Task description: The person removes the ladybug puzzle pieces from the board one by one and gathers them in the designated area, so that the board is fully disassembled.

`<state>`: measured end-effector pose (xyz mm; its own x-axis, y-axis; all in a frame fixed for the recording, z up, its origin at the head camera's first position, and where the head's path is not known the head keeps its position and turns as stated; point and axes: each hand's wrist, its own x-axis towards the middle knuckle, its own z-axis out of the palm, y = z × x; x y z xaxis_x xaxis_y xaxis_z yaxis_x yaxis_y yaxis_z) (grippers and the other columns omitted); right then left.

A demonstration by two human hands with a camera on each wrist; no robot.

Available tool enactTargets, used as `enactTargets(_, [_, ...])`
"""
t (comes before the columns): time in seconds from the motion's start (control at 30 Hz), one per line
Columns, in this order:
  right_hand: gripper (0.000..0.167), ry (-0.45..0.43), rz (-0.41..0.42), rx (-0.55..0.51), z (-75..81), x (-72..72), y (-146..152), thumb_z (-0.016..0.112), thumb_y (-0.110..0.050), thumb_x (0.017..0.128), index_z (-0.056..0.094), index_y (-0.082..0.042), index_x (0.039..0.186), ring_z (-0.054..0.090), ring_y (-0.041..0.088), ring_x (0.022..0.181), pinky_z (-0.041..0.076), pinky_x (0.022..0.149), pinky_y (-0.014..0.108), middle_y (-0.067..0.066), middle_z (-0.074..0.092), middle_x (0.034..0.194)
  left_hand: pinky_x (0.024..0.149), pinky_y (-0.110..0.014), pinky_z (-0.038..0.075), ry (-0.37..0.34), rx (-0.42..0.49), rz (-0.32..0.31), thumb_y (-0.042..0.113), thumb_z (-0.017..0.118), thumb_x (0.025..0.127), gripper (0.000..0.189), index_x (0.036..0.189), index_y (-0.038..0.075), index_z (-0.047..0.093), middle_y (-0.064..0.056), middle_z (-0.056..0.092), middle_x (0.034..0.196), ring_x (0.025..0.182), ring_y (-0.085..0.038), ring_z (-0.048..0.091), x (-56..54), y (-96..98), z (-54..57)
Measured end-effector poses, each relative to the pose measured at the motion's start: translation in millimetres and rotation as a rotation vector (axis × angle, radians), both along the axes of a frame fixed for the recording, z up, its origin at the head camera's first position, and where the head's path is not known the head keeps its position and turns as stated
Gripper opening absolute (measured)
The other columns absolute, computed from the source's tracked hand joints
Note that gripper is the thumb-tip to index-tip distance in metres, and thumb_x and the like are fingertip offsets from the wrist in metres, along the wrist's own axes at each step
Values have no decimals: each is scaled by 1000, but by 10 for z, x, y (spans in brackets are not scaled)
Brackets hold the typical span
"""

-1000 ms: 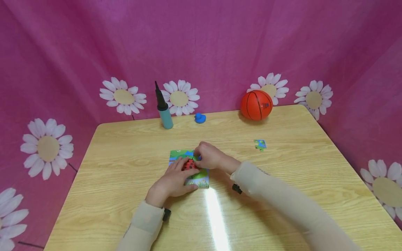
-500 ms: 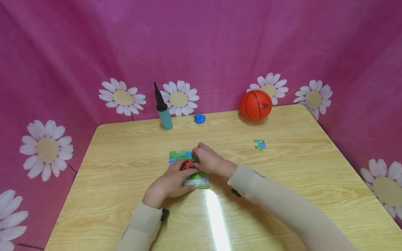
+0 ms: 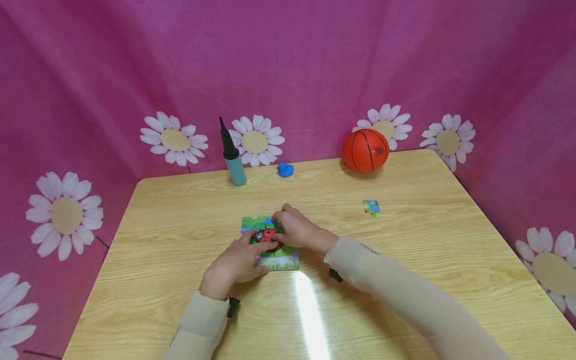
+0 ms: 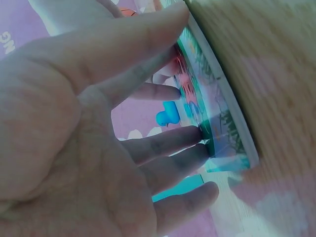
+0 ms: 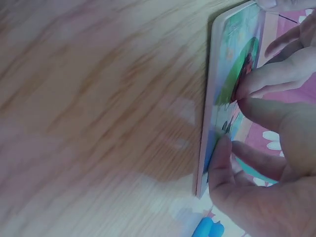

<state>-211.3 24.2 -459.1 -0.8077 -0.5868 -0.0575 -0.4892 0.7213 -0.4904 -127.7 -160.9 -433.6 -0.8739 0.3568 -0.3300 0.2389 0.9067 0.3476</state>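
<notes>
A small jigsaw puzzle (image 3: 282, 263) with a ladybug picture lies flat on the wooden table. My left hand (image 3: 236, 259) touches its left part, thumb at the front edge and fingers fairly straight. The left wrist view shows those fingers (image 4: 168, 143) spread, their tips at the puzzle's surface. At the puzzle's upper right, my right hand (image 3: 302, 230) has bent fingers and pinches a puzzle piece against the surface; most of that piece is hidden. In the right wrist view, thumb and index finger (image 5: 222, 160) meet the picture a little apart, beside the left fingertips.
A loose puzzle piece (image 3: 371, 207) lies to the right. Along the back stand a teal hand pump (image 3: 235, 165) with a black nozzle, a blue rubber duck (image 3: 285, 170) and a red ball (image 3: 366, 151). A pink flowered curtain (image 3: 288, 70) hangs around the table.
My left hand has slid slightly left and toward me, uncovering more of the ladybug. The right hand has shifted a little left over the puzzle, its fingers still bent at the upper right.
</notes>
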Motion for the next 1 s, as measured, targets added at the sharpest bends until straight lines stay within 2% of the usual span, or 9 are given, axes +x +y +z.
enactTargets(0.13, [41, -77, -59, -36, 13, -25, -20, 80, -16, 94, 65, 3, 127, 55, 24, 99, 54, 96, 41, 17, 56, 118, 114, -67, 44, 15, -2, -18, 28, 79, 95, 57, 149, 34, 60, -27, 33, 166, 149, -50, 40, -1, 3, -1])
enactTargets(0.27, [38, -144, -98, -59, 25, -47, -30, 79, -14, 95, 62, 1, 126, 53, 23, 101, 52, 96, 39, 15, 52, 119, 121, -68, 35, 16, -5, -29, 27, 78, 95, 58, 150, 33, 59, -27, 34, 166, 154, -46, 35, -4, 10, -4])
enactTargets(0.43, [38, -155, -97, -89, 22, -57, -38, 78, -11, 94, 59, 1, 124, 53, 22, 102, 53, 97, 39, 15, 50, 121, 124, -72, 26, 4, -8, -23, 27, 78, 96, 58, 150, 34, 59, -25, 36, 166, 158, -41, 29, -6, 14, -8])
enactTargets(0.6, [38, -112, -81, -123, -16, -65, -43, 81, -10, 92, 58, 1, 120, 54, 21, 96, 53, 88, 35, 13, 56, 112, 123, -74, 24, -2, 8, -4, 26, 78, 95, 58, 150, 34, 59, -25, 35, 167, 158, -41, 29, 3, 3, -10])
enactTargets(0.73, [33, -50, -69, -144, -37, -64, -52, 79, -9, 93, 61, 0, 119, 56, 19, 90, 53, 82, 33, 10, 63, 102, 122, -73, 27, 12, 11, -4, 26, 79, 95, 57, 149, 35, 60, -25, 36, 166, 157, -42, 30, 13, -8, -20])
enactTargets(0.9, [15, 16, -44, -180, -23, -56, -44, 74, -8, 97, 73, -4, 111, 60, 15, 84, 53, 79, 31, 7, 71, 94, 118, -68, 38, 56, 8, -25, 26, 81, 94, 57, 147, 34, 63, -26, 39, 164, 154, -42, 36, 4, -16, -36])
enactTargets(1.0, [8, 35, -34, -199, 1, -65, 9, 71, -9, 99, 78, -7, 103, 61, 12, 81, 52, 76, 29, 5, 74, 93, 116, -66, 41, 59, 16, -25, 26, 82, 93, 57, 146, 33, 64, -27, 39, 164, 152, -43, 39, -2, -16, -35])
